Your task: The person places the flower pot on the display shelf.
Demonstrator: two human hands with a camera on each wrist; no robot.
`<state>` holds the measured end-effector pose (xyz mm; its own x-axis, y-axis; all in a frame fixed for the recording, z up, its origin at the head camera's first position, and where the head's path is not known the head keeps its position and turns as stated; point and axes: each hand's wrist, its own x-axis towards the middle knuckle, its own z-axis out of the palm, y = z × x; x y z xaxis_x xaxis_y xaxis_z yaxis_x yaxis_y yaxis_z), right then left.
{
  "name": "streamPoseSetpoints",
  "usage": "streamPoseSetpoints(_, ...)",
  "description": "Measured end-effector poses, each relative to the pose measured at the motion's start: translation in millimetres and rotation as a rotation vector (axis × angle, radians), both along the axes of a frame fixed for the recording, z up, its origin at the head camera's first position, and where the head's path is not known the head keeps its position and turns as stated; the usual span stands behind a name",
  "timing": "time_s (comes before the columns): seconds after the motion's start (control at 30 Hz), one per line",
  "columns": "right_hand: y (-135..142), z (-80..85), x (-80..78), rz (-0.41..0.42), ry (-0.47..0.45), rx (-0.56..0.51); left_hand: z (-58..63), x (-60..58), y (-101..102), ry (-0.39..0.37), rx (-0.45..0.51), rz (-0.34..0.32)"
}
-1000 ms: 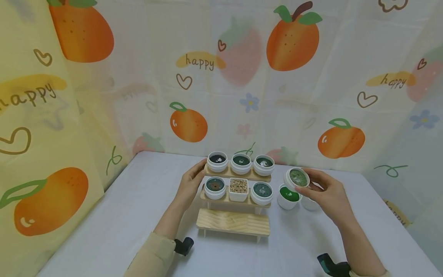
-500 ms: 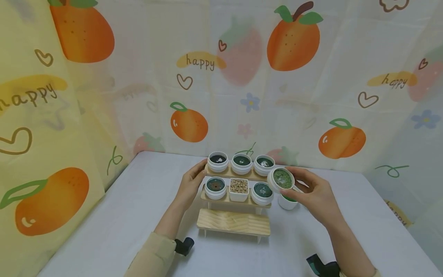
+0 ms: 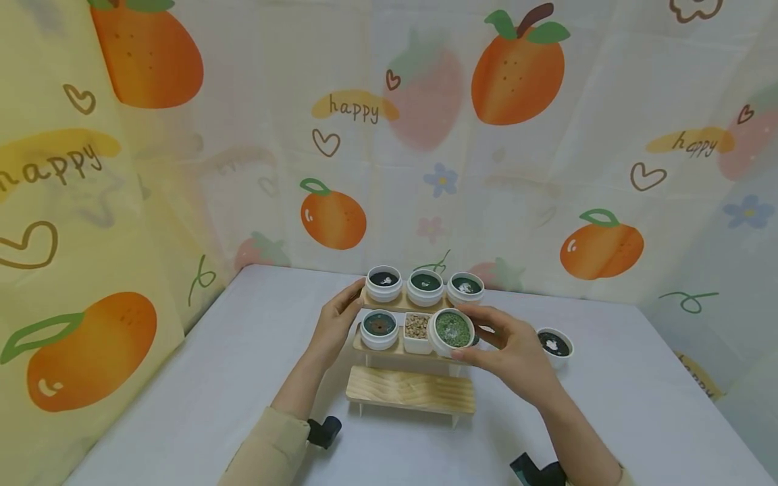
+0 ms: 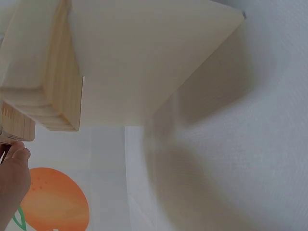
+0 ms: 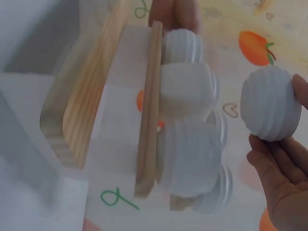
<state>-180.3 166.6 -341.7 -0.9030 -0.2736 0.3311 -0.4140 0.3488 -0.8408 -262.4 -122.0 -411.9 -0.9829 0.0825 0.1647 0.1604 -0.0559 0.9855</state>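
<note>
My right hand pinches a small white ribbed pot with green, moss-like contents between thumb and fingers. In the right wrist view this pot is in the air, apart from the shelf. In the head view it overlaps the right end of the middle shelf and mostly hides the pot there. At the left end of the top shelf, my left hand grips the board's end with thumb and fingers. That hand shows at the left edge of the left wrist view.
Three white pots with dark contents, one of them a pot, stand on the top shelf. The middle shelf bears a pot and a square cup of tan bits. A lower wooden shelf is in front. Another pot stands at right.
My right hand has carried the moss-green pot leftward and slightly down, from above the pots at right to before the middle shelf. The left hand has stayed at the top shelf's end.
</note>
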Motion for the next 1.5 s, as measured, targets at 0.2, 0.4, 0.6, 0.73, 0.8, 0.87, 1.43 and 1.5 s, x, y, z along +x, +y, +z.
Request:
streamPoseSetpoints(0.2,-16.8,-5.7,0.1,0.049,-0.013,-0.014,-0.3,-0.3,-0.2,0.001,0.015,-0.006)
streamPoseSetpoints(0.4,-31.3,-11.1,2.6,0.072,-0.032,-0.004,-1.0,-1.4,-0.3,0.002,0.014,-0.006)
streamPoseSetpoints(0.6,-46.7,-19.0,5.4,0.140,-0.026,-0.024,-1.9,-1.0,-1.1,0.005,0.012,-0.003)
streamPoseSetpoints(0.73,-56.1,-26.2,8.4,0.172,-0.051,-0.031,-1.9,-0.5,-1.5,0.011,0.008,-0.003)
streamPoseSetpoints(0.8,-60.1,-30.3,9.4,0.180,-0.066,-0.020,-1.8,-0.3,-1.4,0.010,0.006,-0.003)
streamPoseSetpoints(0.87,-64.0,-34.3,10.3,0.182,-0.081,-0.002,-2.0,-0.6,-1.4,0.010,0.005,-0.003)
streamPoseSetpoints(1.43,-83.6,-64.5,9.7,0.154,-0.063,0.103,-1.9,-0.3,-1.4,0.032,-0.008,-0.008)
streamPoseSetpoints(1.5,-85.4,-67.3,9.5,0.123,-0.032,0.138,-1.9,0.1,-1.3,0.030,-0.003,-0.009)
